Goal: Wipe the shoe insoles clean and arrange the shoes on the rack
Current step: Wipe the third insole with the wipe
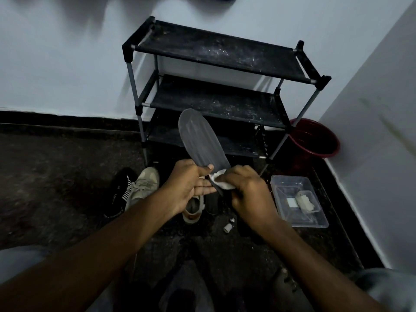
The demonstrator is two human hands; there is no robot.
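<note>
L hand point(186, 186) w/ 1 insole point(200, 138), R hand point(249, 192) w/ 1 cloth point(219, 180)

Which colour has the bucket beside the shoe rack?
The bucket is dark red; the head view shows it.

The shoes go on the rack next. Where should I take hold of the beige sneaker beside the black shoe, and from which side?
Probably at the heel collar, from above and from your side: the beige sneaker lies laces up, toe toward the rack, with the black shoe close on its left.
</note>
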